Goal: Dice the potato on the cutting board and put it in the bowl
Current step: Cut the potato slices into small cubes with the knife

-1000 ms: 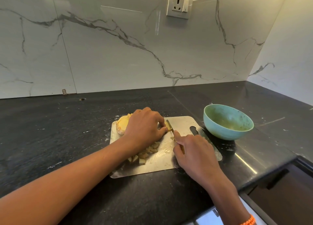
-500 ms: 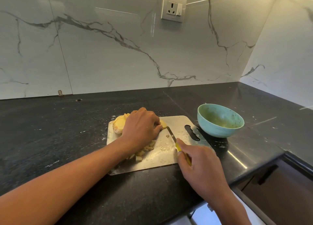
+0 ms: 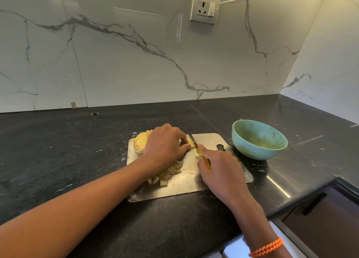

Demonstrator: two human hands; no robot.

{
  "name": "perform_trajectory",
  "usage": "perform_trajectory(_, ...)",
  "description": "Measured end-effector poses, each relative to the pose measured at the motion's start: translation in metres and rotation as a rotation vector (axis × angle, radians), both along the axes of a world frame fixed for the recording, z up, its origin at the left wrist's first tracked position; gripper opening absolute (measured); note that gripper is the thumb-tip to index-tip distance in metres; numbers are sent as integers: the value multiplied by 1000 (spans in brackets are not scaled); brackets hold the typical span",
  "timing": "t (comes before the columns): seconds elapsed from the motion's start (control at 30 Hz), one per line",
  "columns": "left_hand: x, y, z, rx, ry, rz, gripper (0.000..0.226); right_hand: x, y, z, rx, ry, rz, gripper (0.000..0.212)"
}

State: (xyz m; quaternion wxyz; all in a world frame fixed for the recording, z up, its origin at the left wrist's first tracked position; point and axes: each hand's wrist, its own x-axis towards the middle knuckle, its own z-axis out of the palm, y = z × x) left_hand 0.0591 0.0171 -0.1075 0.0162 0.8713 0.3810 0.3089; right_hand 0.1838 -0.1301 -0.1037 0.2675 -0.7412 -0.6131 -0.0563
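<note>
Head view: my black stone desk (image 3: pixel 58 151) carries the dull steel cutting board (image 3: pixel 223 180), my landmark here. Just right of the board, touching its far corner, stands the pale green round bowl (image 3: pixel 259 139), holding no potato that I can see. My left hand (image 3: pixel 165 145) sits on the board's far half, fingers curled over the yellow potato pieces (image 3: pixel 141 141). My right hand (image 3: pixel 221 170), at the board's middle, has its grip wrapped round the yellow-handled small knife (image 3: pixel 198 151), blade against the strip I am pinning. Diced cubes (image 3: pixel 167 174) lie at the board's near-left. I judge the potato firm, wet and slippery; I would pin it flat-side down, fingertips tucked.
</note>
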Motion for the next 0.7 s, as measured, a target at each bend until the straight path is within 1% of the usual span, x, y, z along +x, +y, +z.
perform_trajectory(0.23,2,1,-1,16,15,25,28,-3,3,-2,-86,-80,-9,47)
perform_trajectory(0.5,3,3,-4,31,40,34,30,-5,-1,-1,4,-44,-9,45)
perform_trajectory(0.6,3,3,-4,43,36,28,30,-5,-1,-1,-7,-49,-12,45)
perform_trajectory(0.7,3,5,-5,39,34,27,29,-5,2,-2,-46,-93,-12,47)
